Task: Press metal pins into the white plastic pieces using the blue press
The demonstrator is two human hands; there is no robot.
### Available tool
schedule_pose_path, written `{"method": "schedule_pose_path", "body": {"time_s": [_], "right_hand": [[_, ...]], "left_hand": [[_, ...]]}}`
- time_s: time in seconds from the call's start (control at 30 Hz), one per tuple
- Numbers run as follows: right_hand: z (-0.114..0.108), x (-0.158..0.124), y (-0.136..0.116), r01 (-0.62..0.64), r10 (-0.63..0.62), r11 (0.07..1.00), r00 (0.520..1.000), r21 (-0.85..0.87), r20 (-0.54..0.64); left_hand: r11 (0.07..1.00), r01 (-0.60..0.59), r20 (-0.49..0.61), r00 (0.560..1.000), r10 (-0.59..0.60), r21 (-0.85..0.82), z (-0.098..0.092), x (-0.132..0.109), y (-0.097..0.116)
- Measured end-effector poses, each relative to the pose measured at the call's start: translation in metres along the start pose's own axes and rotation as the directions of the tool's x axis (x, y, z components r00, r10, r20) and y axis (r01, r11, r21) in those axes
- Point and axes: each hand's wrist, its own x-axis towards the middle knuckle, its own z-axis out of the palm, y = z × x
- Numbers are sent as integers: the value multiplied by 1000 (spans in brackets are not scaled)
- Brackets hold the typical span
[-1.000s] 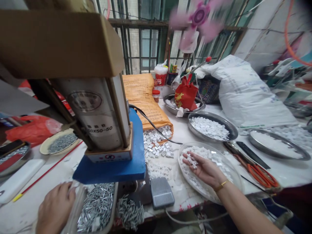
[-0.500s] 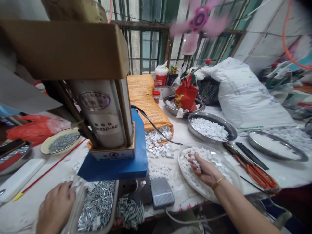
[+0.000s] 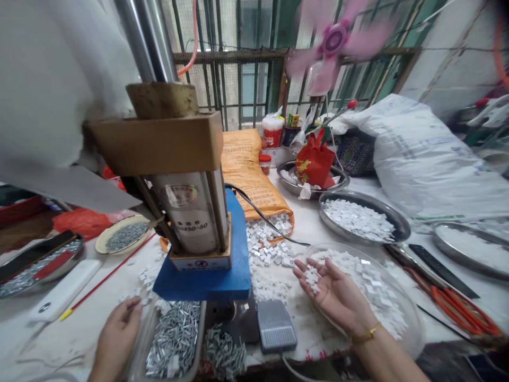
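Observation:
My right hand (image 3: pixel 338 294) is palm up with fingers loosely cupped, carrying a small heap of white plastic pieces (image 3: pixel 312 277). Beneath and beside it lies a clear round tray (image 3: pixel 413 323) with more white pieces and some square ones. At lower left, my left hand (image 3: pixel 119 331) has its fingers curled in and thumb against them; whatever they hold is hidden. It is beside a clear plastic bin (image 3: pixel 199 339) of metal screws or pins (image 3: pixel 175 334). A press with a blue base (image 3: pixel 202 284) stands between the hands, above the bin.
A grey foot pedal (image 3: pixel 276 326) and a pile of screws (image 3: pixel 226 353) sit at the table's front. An orange sack (image 3: pixel 254 180) spills silvery white blocks. Steel bowls (image 3: pixel 403 228), orange-handled scissors (image 3: pixel 457 305) and a white sack (image 3: pixel 433 159) occupy the right. A pink fan (image 3: pixel 334 40) spins behind.
My right hand has risen from the pieces in the tray, turned palm up with some in it. My left hand's fingers have curled in beside the bin. The view has shifted left.

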Motion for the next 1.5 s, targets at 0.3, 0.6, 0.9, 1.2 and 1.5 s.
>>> {"method": "schedule_pose_path", "body": {"time_s": [0.3,0.6,0.9,1.2,1.5], "right_hand": [[16,8,36,-203,168,973,947,105,274],[36,23,47,-27,49,994,977,-105,208],[8,0,37,453,-553,395,812,-799,186],[-89,-20,21,273,-576,-228,736,-935,356],[-95,2,-18,165,-480,-115,854,-980,200]], "left_hand": [[852,-512,-58,853,519,109,5,-26,30],[775,-632,101,773,627,26,23,-54,70],[834,-529,346,820,456,155,26,-60,73],[788,-573,434,783,445,225,41,-58,52],[780,-569,432,791,433,261,40,-57,64]]}}
